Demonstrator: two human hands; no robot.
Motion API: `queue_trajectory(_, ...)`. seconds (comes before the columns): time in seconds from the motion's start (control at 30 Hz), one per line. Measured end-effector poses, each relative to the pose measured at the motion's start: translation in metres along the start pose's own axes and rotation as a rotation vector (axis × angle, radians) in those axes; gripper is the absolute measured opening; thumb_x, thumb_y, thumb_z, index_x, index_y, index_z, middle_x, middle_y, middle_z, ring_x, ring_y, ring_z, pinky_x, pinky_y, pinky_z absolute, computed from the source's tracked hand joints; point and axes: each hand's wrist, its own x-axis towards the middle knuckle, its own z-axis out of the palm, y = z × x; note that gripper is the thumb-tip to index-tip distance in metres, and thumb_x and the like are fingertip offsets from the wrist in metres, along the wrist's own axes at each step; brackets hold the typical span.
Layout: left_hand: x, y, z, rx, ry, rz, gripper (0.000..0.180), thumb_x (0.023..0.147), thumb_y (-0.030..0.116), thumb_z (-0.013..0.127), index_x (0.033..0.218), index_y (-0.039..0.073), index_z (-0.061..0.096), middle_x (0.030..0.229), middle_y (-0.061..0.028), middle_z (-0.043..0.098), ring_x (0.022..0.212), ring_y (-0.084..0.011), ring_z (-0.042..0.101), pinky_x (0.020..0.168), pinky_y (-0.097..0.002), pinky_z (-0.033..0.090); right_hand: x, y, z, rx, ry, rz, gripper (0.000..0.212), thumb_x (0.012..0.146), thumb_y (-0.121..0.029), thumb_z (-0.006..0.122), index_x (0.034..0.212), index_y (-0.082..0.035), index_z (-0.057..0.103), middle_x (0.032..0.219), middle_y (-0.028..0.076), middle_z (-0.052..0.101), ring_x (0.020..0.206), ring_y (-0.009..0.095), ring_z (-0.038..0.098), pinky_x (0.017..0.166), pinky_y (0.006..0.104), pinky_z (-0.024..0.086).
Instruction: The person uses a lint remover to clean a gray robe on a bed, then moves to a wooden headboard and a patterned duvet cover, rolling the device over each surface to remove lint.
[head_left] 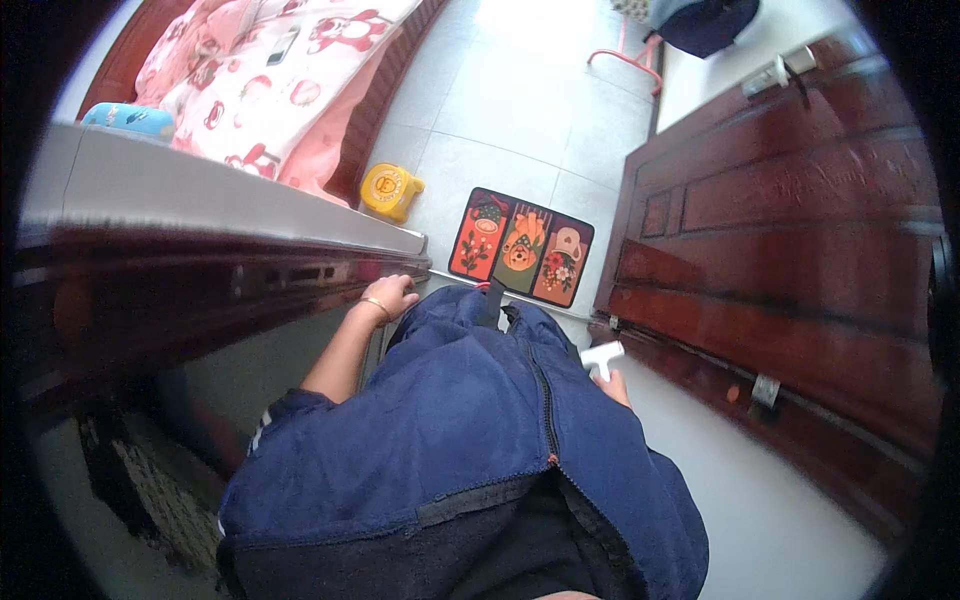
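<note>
My left hand (391,296), with a thin gold-coloured bracelet at the wrist, is beside the end of the dark wooden door frame (345,268). Its fingers look loosely bent, with nothing seen in them; whether they touch the frame is hard to tell. Low at my right side, my right hand (612,386) is closed around a white T-shaped tool (603,356) with its crosspiece pointing up and away. My sleeve and blue jacket (450,400) hide part of that hand and the lower end of the tool.
Ahead lies a patterned doormat (522,246) on grey floor tiles, beside a yellow stool (390,192). A bed with pink bedding (290,90) stands far left, a phone (284,46) on it. A dark red wooden door (780,220) stands at the right. A chair with red legs (632,66) is farther off.
</note>
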Motion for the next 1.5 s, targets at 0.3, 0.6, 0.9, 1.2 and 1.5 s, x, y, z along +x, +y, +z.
queue_trajectory(0.3, 0.108, 0.036, -0.054, -0.286, 0.040, -0.053, 0.037, 0.078, 0.035, 0.056, 0.103, 0.008, 0.058, 0.099, -0.0151, 0.060, 0.093, -0.0297, 0.057, 0.081, -0.0382, 0.045, 0.200, -0.192, -0.083, -0.150, -0.021, -0.332, 0.033, 0.074, -0.023, 0.065, 0.091, 0.003, 0.053, 0.080, 0.016, 0.060, 0.073, 0.025, 0.059, 0.065, 0.0360, 0.046)
queue_trajectory(0.6, 0.172, 0.016, -0.165, -0.482, 0.489, -0.341, 0.039, 0.078, 0.033, 0.057, 0.105, 0.005, 0.055, 0.101, -0.0166, 0.058, 0.095, -0.0299, 0.055, 0.084, -0.0365, 0.043, 0.388, -0.410, -0.208, -0.647, -0.099, -0.552, 0.041, 0.068, -0.020, 0.067, 0.099, 0.005, 0.055, 0.097, 0.022, 0.060, 0.092, 0.033, 0.058, 0.079, 0.0383, 0.045)
queue_trajectory(0.9, 0.266, -0.073, -0.237, -0.905, 0.586, -0.492, 0.038, 0.081, 0.030, 0.059, 0.108, 0.004, 0.053, 0.093, -0.0084, 0.059, 0.080, -0.0178, 0.057, 0.072, -0.0285, 0.046, 0.469, -0.576, -0.191, -0.046, -0.111, -0.492, 0.022, 0.077, -0.015, 0.060, 0.084, -0.001, 0.044, 0.057, 0.006, 0.049, 0.044, 0.014, 0.047, 0.039, 0.0289, 0.039)
queue_trajectory(1.2, 0.443, -0.339, -0.430, -2.387, 1.066, -0.528, 0.036, 0.084, 0.029, 0.055, 0.108, 0.003, 0.049, 0.090, -0.0087, 0.055, 0.083, -0.0204, 0.054, 0.074, -0.0323, 0.046, 0.452, -0.674, -0.101, -0.504, -0.164, -0.506, 0.030, 0.073, -0.021, 0.063, 0.082, 0.005, 0.051, 0.065, 0.014, 0.057, 0.057, 0.023, 0.056, 0.052, 0.0372, 0.044)
queue_trajectory(1.5, 0.580, -0.556, -0.513, -2.652, 1.068, -1.270, 0.055, 0.073, 0.047, 0.061, 0.110, 0.009, 0.049, 0.099, -0.0095, 0.055, 0.090, -0.0257, 0.053, 0.080, -0.0437, 0.044, 0.375, -0.945, -0.038, -0.409, -0.063, -0.384, 0.028, 0.075, -0.019, 0.062, 0.086, 0.003, 0.049, 0.065, 0.012, 0.054, 0.060, 0.023, 0.055, 0.056, 0.0370, 0.044)
